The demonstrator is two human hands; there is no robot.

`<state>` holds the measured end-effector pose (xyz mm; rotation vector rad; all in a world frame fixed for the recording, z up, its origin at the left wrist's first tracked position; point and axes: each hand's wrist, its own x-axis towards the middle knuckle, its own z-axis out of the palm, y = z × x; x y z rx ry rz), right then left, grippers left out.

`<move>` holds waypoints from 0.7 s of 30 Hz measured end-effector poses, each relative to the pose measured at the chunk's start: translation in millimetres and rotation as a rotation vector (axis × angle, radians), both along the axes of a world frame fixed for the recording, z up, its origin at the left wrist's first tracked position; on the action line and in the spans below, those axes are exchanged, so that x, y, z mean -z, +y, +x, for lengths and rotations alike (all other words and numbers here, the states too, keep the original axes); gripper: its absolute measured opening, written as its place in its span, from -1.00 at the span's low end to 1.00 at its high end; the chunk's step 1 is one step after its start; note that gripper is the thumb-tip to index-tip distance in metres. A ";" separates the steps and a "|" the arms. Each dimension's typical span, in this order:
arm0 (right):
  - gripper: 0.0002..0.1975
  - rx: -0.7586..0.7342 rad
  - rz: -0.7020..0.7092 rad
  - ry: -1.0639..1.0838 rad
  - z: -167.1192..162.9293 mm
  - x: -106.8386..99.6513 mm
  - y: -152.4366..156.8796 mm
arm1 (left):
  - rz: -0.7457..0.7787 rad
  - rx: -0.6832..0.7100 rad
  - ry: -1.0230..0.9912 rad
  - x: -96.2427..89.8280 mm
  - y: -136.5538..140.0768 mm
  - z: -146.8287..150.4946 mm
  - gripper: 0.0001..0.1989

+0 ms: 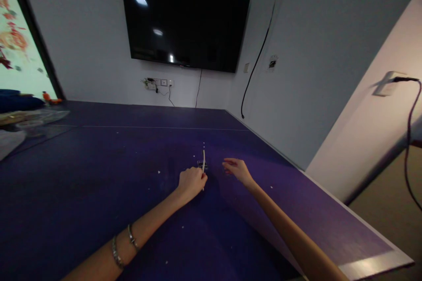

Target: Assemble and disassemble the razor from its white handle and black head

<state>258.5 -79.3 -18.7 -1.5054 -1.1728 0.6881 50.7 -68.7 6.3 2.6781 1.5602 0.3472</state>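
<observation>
A thin white strip (204,157) is standing nearly upright over the purple tabletop (99,184), its lower part passing through the left hand (192,181), which is pinching it between closed fingers. The right hand (236,169) is hovering to the strip's right, apart from it, fingers loosely bent and parted, holding nothing that shows. A small dark object (199,164) is sitting right behind the strip in this view; whether the two are touching, I cannot tell. Tiny white flecks are dotting the surface beyond the strip, left of it and nearer the person.

Well to the strip's left, a clear plastic bag (49,117), a dark blue bundle (20,102) and an orange item (48,97) are crowding the table's far-left side. Beyond the strip, a thin seam is crossing the tabletop, and the far edge is running along the wall below a large black screen (187,17). A black cable (263,44) is dangling beyond the strip, to its right. The table's pale right edge (362,221) is slanting from the far corner down past the strip's right, while the broadest stretch of tabletop is spreading out to the strip's left.
</observation>
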 end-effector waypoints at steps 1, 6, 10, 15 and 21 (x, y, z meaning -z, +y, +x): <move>-0.70 -0.057 -0.019 0.174 -12.0 -2.2 -1.6 | 0.016 0.013 -0.007 -4.4 -3.3 4.4 -0.66; -0.68 -0.181 -0.073 0.581 -47.6 -11.1 -10.6 | 0.058 0.069 -0.032 -14.9 -18.9 22.6 -0.67; -0.68 -0.120 -0.039 0.541 -47.9 -10.1 -10.7 | 0.042 0.113 -0.044 -11.0 -25.6 31.8 -0.65; -0.69 -0.052 -0.024 0.343 -18.0 -11.3 -9.5 | 0.063 0.214 -0.104 -5.8 -23.1 31.9 -0.64; -0.72 0.165 -0.017 -0.415 63.5 -12.2 -14.7 | 0.095 0.157 -0.110 1.9 16.9 8.6 -0.74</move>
